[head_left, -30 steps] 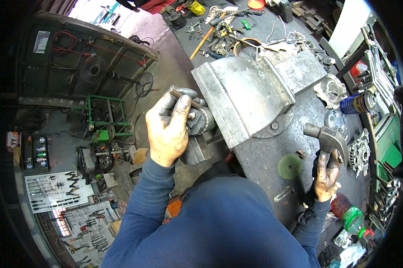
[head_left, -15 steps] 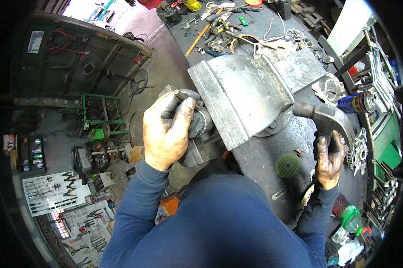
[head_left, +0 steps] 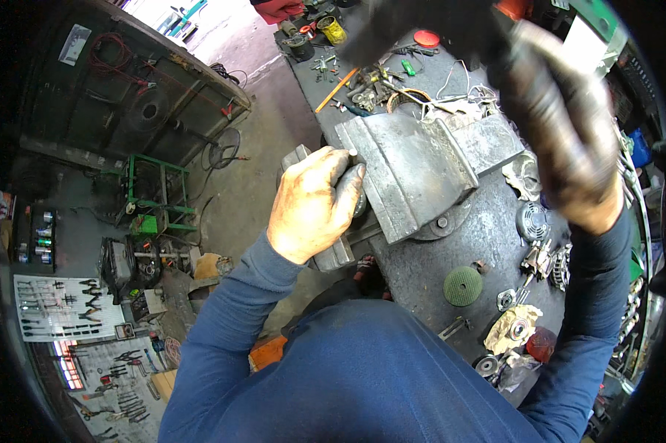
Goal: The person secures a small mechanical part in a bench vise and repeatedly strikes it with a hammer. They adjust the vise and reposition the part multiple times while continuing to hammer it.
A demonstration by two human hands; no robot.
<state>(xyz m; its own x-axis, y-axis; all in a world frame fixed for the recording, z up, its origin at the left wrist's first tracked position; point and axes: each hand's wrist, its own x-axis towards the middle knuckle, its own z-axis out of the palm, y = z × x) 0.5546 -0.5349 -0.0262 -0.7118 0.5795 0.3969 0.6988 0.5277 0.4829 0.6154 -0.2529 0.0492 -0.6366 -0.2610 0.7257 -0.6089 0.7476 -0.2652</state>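
A large grey bench vise (head_left: 414,173) sits at the bench edge, its front jaw (head_left: 335,255) on my side. My left hand (head_left: 309,203) is over the jaw gap, thumb and fingers pinched round a short metal rod (head_left: 353,153) whose end pokes out on top. Under those fingers, a round metal part (head_left: 361,204) is mostly hidden. Up high at the right, my right hand (head_left: 580,140) is wrapped round the handle of a hammer (head_left: 429,33). Motion smears the hammer and the fingers, and the hammer is raised well above the vise.
A green grinding disc (head_left: 463,286) lies on the dark workbench (head_left: 436,266). Bearings and metal parts (head_left: 536,221) are along its right side. Tools, wire and an orange pencil-like stick (head_left: 337,90) clutter the far end. Left stand a green frame (head_left: 159,184) and a tool board (head_left: 67,306).
My right hand has swung the hammer up and away from the bench's right side, uncovering parts there. My left hand still pinches the rod at the vise; the view has shifted slightly.
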